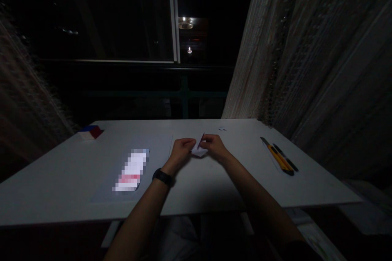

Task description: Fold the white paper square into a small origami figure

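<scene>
Both hands, left (181, 151) and right (215, 147), pinch a small, partly folded paper (199, 152) above the white table's (196, 187) middle. One flap stands upright, seemingly unfinished.

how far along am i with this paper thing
Done: the white paper already looks folded, and small bits, perhaps scraps, lie beyond it. In hand: the left hand and right hand both grip the paper. Left: one flap stands up, not flat, so it seems unfinished; how many folds remain, I can't tell.
</scene>
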`<state>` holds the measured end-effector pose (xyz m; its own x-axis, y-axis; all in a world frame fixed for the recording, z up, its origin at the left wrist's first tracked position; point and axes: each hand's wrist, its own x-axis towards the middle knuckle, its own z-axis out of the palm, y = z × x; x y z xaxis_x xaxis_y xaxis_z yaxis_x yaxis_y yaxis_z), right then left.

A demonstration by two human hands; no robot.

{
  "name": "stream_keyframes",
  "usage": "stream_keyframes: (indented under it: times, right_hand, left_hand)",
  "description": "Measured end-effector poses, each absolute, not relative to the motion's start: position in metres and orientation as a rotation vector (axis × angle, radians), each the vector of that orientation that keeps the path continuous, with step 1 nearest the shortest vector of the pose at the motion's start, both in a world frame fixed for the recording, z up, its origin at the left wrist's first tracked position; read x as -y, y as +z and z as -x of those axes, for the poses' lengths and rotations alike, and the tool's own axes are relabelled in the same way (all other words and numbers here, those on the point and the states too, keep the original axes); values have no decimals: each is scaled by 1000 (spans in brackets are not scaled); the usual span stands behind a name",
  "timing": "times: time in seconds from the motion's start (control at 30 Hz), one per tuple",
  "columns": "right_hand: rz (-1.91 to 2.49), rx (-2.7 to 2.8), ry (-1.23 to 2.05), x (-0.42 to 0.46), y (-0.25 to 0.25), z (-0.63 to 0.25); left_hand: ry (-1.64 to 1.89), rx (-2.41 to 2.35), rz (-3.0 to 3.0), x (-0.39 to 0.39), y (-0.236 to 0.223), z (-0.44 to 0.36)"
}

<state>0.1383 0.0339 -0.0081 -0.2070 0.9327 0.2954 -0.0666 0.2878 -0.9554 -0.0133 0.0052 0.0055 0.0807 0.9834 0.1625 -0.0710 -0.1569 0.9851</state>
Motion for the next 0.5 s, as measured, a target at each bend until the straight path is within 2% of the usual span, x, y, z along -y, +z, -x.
stream_keyframes:
  times: [0.3, 0.5]
  right_hand:
    - [891, 1469, 853, -36, -7, -138]
    - [908, 1331, 1031, -35, -4, -139]
  left_hand:
    - [1218, -890, -1339, -2, 9, 13]
    - [1292, -1021, -1259, -6, 2, 15]
